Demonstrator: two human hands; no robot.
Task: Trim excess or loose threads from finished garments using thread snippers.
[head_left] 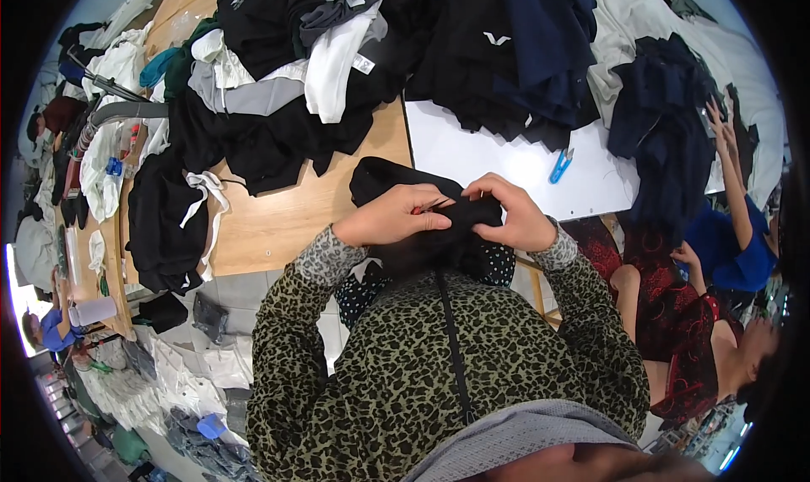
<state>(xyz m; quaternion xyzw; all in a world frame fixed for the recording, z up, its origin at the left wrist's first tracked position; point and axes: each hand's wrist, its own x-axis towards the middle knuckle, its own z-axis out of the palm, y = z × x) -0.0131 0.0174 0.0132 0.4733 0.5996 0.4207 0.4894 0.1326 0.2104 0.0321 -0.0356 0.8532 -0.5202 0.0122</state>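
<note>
A black garment lies bunched over the near table edge and my lap. My left hand is closed around small red-handled thread snips. Their dark blades point toward my right hand, against the cloth. With thumb and fingers curled, my right hand grips a fold of the same garment. Between the two hands the black cloth is gathered up, and its details are too dark to make out.
Piles of black clothes and navy clothes cover the table's far side. Blue-handled snips lie on the white board. At right, a person in red and black sits close by; another in blue handles navy cloth.
</note>
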